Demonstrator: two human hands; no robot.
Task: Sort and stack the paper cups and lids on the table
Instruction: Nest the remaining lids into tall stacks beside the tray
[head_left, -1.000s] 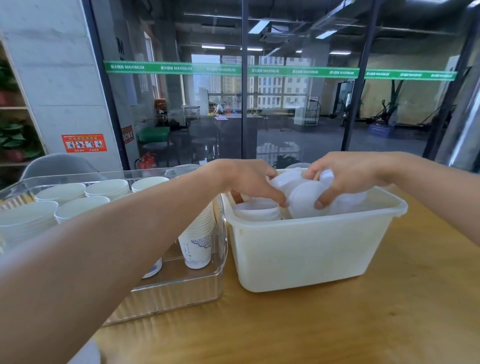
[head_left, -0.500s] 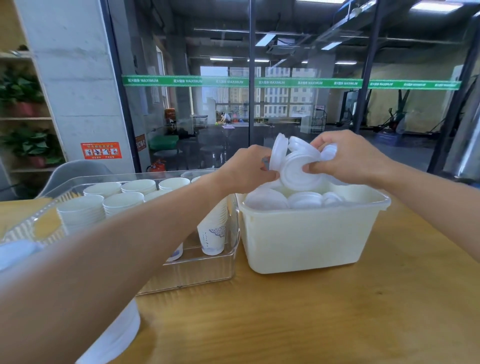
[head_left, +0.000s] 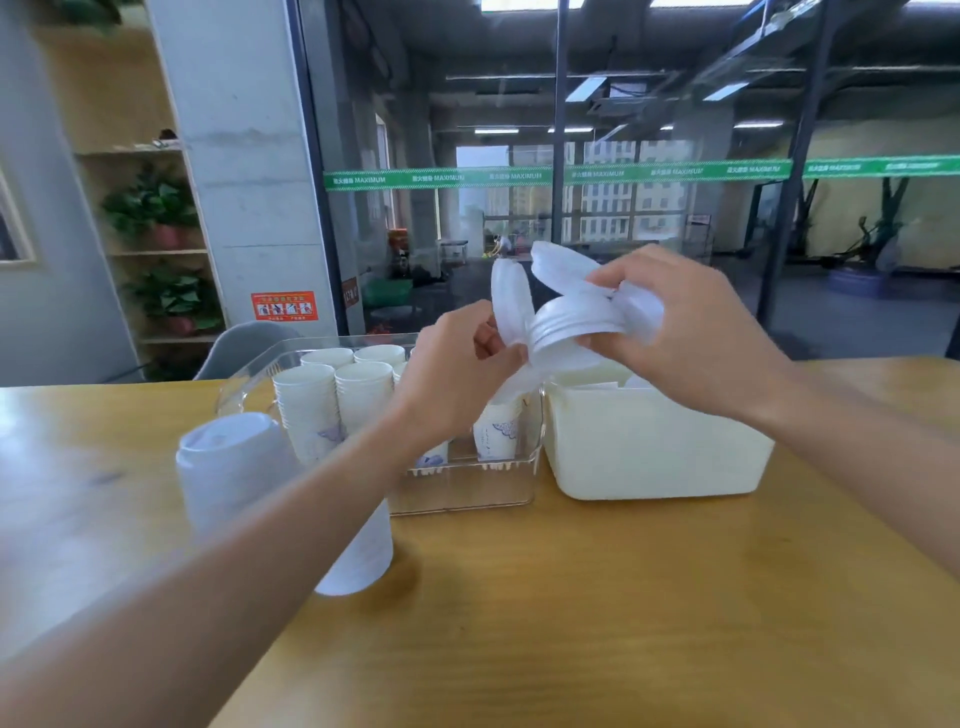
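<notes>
Held above tub (head_left: 654, 447): right hand (head_left: 696, 332) grip curled round nested lid stack (head_left: 576, 325); left hand (head_left: 457, 374) pinched single lid (head_left: 511, 304), likely for nesting.

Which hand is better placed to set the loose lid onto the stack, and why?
Left. The left hand pinches one loose lid right beside the lid stack, while the right hand is occupied gripping that stack above the white bin.

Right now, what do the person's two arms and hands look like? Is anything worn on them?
Both forearms are bare up to the frame edge: no sleeves show. The left hand and the right hand have no gloves, and no rings, watch or bracelet can be seen. No markings are visible.
</notes>
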